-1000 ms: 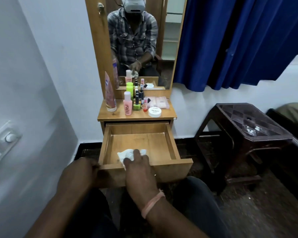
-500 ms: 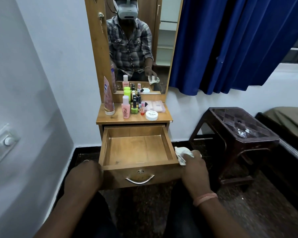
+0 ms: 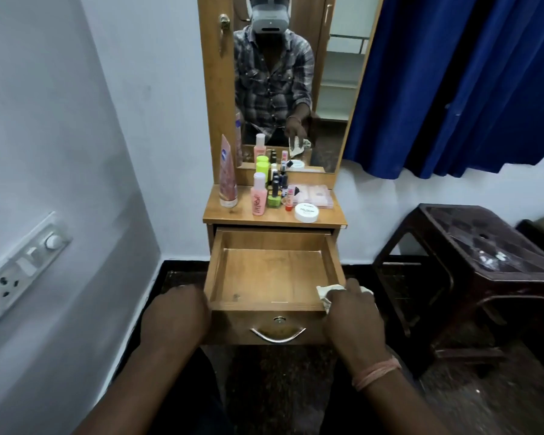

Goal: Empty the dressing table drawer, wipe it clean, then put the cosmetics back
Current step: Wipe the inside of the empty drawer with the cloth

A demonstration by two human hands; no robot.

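A person's left hand [image 3: 175,312] grips the front left corner of the open drawer [image 3: 272,304], though its fingers are out of sight. The cosmetics [image 3: 272,193] stand on the dresser top [image 3: 220,216] behind the drawer. At the drawer's front right corner, the right hand [image 3: 354,315] curls around a white cloth [image 3: 327,291] pressed against the rim.

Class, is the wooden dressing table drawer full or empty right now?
Empty: the pulled-out wooden drawer shows only bare floor; the cosmetics stand on the tabletop.
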